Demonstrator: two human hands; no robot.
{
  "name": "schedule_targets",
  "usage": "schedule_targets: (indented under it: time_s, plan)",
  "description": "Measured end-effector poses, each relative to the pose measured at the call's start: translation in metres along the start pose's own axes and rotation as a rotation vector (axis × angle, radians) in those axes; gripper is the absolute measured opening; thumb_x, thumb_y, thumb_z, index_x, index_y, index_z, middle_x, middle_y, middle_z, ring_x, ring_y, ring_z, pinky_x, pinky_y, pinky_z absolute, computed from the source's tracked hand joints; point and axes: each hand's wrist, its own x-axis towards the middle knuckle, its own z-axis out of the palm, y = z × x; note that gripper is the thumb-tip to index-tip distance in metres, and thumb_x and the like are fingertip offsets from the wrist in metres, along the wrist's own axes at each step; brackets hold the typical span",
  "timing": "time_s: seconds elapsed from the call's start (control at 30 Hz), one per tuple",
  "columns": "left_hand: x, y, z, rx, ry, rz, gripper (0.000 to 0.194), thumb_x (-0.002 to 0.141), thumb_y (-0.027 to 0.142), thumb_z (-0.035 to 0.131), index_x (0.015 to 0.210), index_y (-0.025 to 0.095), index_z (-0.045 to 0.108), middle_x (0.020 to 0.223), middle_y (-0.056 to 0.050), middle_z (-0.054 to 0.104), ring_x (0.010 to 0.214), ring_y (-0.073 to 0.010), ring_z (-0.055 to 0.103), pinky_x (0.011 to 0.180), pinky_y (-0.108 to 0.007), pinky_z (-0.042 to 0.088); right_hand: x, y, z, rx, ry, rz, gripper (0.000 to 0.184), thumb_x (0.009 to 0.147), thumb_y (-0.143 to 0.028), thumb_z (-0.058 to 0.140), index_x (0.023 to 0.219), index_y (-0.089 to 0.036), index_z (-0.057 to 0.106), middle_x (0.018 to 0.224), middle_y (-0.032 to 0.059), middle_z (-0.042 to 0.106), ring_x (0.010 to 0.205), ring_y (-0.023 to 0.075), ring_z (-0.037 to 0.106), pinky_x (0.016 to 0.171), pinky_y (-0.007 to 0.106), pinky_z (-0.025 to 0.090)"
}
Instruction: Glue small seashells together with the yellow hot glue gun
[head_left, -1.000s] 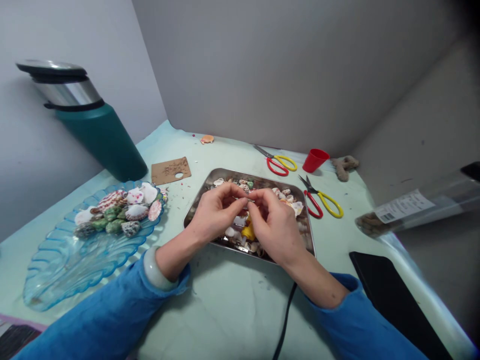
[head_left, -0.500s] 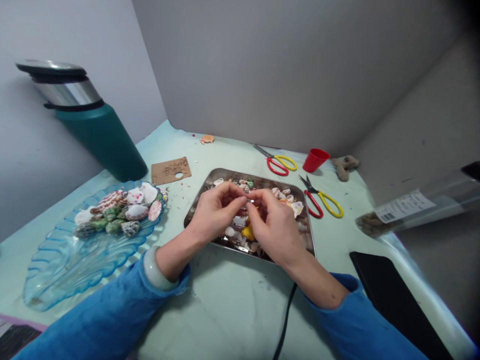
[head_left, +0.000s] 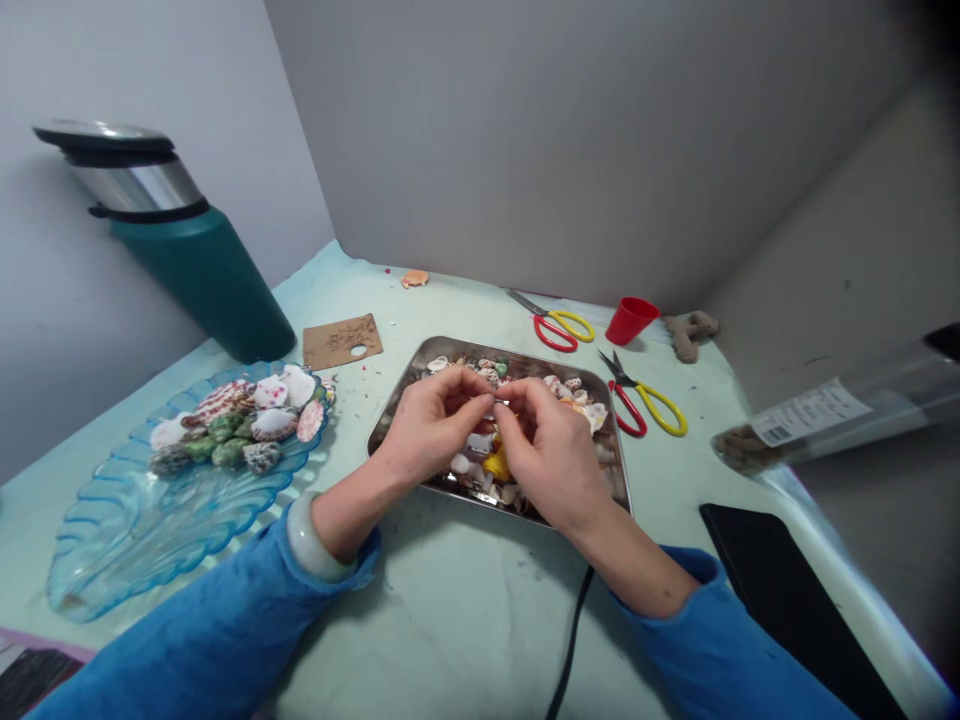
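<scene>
My left hand [head_left: 435, 418] and my right hand [head_left: 556, 452] meet over a metal tray [head_left: 390, 415], thumbs and forefingers pinched close together. Something tiny and pale shows between the fingertips, too small to name. Beneath them the tray holds many seashells [head_left: 576, 397], white and speckled, along with yellow pieces [head_left: 496, 464]. Part of the tray's contents is hidden by my hands. To the left, a blue scalloped glass dish [head_left: 161, 530] bears green, white and brown-striped shells [head_left: 225, 430] at its far end.
A teal bottle [head_left: 210, 280] stands back left beside a brown card [head_left: 343, 341]. Behind the tray lie scissors [head_left: 556, 325]; a second pair of scissors [head_left: 646, 396] is right of it. A red cup [head_left: 631, 320], a plastic tube [head_left: 817, 405] and a black flat object [head_left: 787, 590] are farther right.
Both hands stay in nearly the same place over the tray. At most the fingertips have shifted very slightly.
</scene>
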Motion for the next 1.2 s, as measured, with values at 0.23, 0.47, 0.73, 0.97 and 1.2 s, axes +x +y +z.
schedule_targets:
  time_s: [0.23,0.47,0.73,0.97,1.2]
  plan:
    - [0.0,-0.0012,-0.0011,0.02,-0.001,0.017,0.006,0.076,0.019,0.062,0.08,0.015,0.06,0.074,0.0,0.062,0.065,-0.0092,0.059,0.061,-0.02,0.054,-0.0008,-0.001,-0.0006,0.006,0.006,0.002,0.011,0.086,-0.022,0.052,0.093,-0.019,0.059,0.075,0.0006,0.068,0.063,0.0149,0.061,0.06,0.027,0.042]
    - [0.0003,-0.0035,-0.0014,0.031,-0.006,0.023,0.006,0.077,0.018,0.061,0.081,0.014,0.06,0.075,-0.001,0.063,0.066,-0.0095,0.06,0.062,-0.021,0.054,-0.0006,-0.0001,-0.0003,0.002,0.002,0.002,0.011,0.087,-0.022,0.051,0.094,-0.019,0.059,0.075,0.0001,0.067,0.061,0.0143,0.06,0.059,0.026,0.041]
    - [-0.0001,-0.0013,-0.0004,0.036,-0.002,0.011,0.006,0.076,0.019,0.062,0.08,0.014,0.061,0.074,0.0,0.063,0.066,-0.0095,0.061,0.062,-0.021,0.054,0.0003,-0.0001,0.0001,-0.007,0.008,0.0,0.012,0.087,-0.022,0.051,0.094,-0.019,0.06,0.072,0.0001,0.067,0.06,0.0144,0.059,0.058,0.026,0.04]
    - [0.0008,-0.003,-0.0015,0.044,-0.018,0.006,0.007,0.077,0.019,0.062,0.081,0.014,0.062,0.076,-0.001,0.064,0.067,-0.01,0.062,0.064,-0.021,0.054,-0.0012,-0.0004,-0.0005,-0.005,0.006,0.002,0.012,0.086,-0.022,0.05,0.094,-0.019,0.06,0.07,0.0001,0.066,0.06,0.0148,0.059,0.058,0.027,0.041]
    - [0.0005,-0.0033,-0.0025,0.045,-0.022,0.006,0.007,0.076,0.019,0.062,0.082,0.014,0.062,0.078,-0.001,0.065,0.068,-0.0105,0.062,0.064,-0.022,0.054,-0.0005,0.0012,-0.0001,-0.007,0.007,0.0,0.012,0.086,-0.023,0.051,0.094,-0.019,0.06,0.072,0.0003,0.066,0.062,0.015,0.06,0.059,0.027,0.041]
